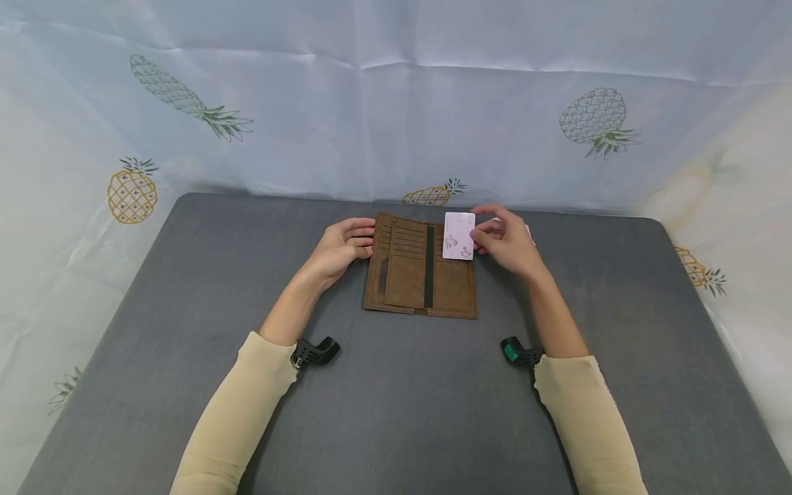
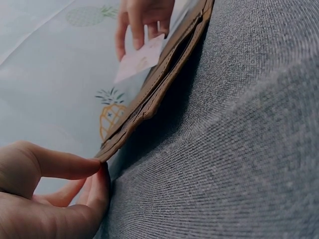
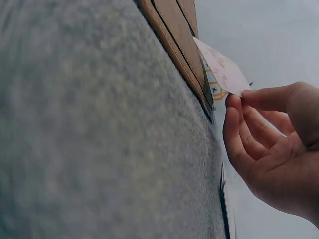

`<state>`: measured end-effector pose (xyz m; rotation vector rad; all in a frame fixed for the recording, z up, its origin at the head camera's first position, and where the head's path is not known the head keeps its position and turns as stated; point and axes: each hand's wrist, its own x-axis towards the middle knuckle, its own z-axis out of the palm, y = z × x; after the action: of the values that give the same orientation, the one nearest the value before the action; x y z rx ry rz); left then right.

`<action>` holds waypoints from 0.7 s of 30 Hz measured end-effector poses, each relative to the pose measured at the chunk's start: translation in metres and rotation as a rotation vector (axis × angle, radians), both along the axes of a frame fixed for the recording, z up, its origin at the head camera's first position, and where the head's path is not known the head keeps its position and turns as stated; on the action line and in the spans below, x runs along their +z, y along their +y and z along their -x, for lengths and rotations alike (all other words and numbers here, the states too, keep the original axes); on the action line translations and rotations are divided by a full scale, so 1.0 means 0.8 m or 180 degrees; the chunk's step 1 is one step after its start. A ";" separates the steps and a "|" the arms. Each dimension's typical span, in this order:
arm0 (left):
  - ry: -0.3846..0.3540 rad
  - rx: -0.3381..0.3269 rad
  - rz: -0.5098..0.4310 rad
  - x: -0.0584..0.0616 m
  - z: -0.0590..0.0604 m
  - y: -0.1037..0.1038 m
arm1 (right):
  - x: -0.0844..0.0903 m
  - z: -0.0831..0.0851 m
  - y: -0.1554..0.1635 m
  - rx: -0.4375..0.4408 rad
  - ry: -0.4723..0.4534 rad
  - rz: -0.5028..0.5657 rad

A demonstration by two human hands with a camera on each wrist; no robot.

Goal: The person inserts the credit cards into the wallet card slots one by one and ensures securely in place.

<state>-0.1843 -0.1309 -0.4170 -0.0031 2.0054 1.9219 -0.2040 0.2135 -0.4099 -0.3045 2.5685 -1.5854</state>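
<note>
A brown wallet (image 1: 405, 278) lies opened out on the grey table, with rows of card slots and a dark strip down its middle. My left hand (image 1: 338, 249) pinches the wallet's left edge between thumb and fingers, as the left wrist view shows close up. Between the thumb and fingers of my right hand (image 1: 507, 240) is a pale pink card (image 1: 458, 236) with a flower print, held by its right edge. In the right wrist view the card (image 3: 222, 65) is tilted and stands over the wallet's right part (image 3: 174, 50).
Behind the right hand a pale flat thing (image 1: 530, 232) lies on the table, mostly hidden. The grey table (image 1: 396, 412) meets a white curtain (image 1: 383, 124) with pineapple prints at its back edge. Black wrist mounts (image 1: 317, 352) stick out from both sleeves.
</note>
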 end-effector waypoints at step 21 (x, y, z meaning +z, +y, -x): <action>-0.0026 0.0026 -0.0048 0.001 -0.001 0.002 | -0.001 -0.002 -0.009 0.0138 -0.0146 -0.0585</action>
<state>-0.1835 -0.1293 -0.4161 -0.0155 1.9887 1.9388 -0.2025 0.2065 -0.4104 -0.3002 2.6288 -1.3141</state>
